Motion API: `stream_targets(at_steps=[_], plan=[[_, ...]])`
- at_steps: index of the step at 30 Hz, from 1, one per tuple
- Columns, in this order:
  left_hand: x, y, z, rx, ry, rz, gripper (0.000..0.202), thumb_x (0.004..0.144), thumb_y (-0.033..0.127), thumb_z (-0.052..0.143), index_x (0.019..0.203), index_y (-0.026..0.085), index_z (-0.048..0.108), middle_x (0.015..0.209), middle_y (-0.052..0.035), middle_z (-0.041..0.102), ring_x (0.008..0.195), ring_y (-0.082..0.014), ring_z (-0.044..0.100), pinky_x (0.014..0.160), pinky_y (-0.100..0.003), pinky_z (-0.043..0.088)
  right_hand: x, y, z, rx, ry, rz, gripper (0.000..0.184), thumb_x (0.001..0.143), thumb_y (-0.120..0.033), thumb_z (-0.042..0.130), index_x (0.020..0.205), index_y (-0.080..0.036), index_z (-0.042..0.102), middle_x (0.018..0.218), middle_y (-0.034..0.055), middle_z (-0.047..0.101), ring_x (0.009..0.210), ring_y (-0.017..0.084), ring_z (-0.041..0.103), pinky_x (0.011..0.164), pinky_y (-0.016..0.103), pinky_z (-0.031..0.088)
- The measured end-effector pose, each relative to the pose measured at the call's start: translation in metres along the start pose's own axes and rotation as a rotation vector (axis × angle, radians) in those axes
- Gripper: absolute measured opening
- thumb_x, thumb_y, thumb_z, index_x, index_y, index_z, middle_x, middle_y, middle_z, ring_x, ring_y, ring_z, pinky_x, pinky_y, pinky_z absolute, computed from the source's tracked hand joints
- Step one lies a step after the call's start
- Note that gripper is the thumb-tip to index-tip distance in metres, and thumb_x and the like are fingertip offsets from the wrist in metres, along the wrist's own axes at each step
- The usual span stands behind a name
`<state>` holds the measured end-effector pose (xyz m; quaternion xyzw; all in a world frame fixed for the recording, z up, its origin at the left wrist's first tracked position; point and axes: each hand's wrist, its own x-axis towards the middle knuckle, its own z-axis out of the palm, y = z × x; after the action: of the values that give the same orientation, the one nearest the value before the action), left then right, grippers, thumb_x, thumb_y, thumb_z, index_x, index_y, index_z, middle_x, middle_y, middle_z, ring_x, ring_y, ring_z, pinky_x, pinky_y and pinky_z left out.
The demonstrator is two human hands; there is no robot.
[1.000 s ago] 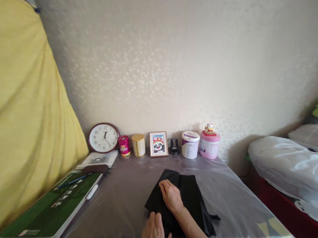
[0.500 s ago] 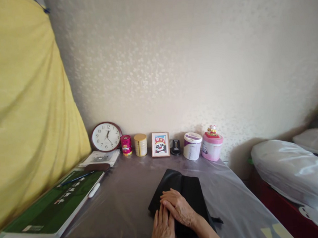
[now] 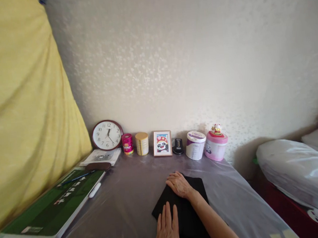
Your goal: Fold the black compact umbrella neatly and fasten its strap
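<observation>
Table (image 3: 126,193), perhaps plastic-covered, under black fabric (image 3: 190,218); patterned wall (image 3: 171,60).

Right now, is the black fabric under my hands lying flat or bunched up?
Flat: the black fabric shows straight outer edges, with the left hand and right hand spread on it.

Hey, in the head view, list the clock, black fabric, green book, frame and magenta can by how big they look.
1. Green book
2. Black fabric, partly covered
3. Clock
4. Frame
5. Magenta can
The first two gain from nearness.
</observation>
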<state>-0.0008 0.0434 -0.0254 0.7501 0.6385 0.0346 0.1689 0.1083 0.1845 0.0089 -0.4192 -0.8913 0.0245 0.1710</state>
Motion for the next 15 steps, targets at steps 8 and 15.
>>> stream_targets(at_steps=[8,15], plan=[[0.0,0.001,0.0,0.002,-0.007,-0.012,0.079,0.066,0.005,0.035,0.139,0.02,0.006,0.148,-0.0056,0.001,0.135,-0.0221,0.004,0.111,-0.043,0.013,0.013,0.022,-0.008,-0.064,0.124,0.258,0.029,0.091,-0.026,0.036,0.097,-0.019,0.064,0.104,0.008,0.067,0.1,0.018,0.059,0.089,0.033,0.041],[-0.011,0.001,-0.011,-0.045,0.019,0.033,0.083,0.063,0.007,0.038,0.138,0.017,0.004,0.147,-0.0073,-0.001,0.136,-0.022,0.002,0.111,-0.04,0.013,-0.064,0.03,-0.043,-0.107,0.51,0.538,0.033,0.087,-0.037,0.037,0.101,-0.014,0.057,0.098,0.0122,0.064,0.096,0.023,0.059,0.087,0.038,0.044]])
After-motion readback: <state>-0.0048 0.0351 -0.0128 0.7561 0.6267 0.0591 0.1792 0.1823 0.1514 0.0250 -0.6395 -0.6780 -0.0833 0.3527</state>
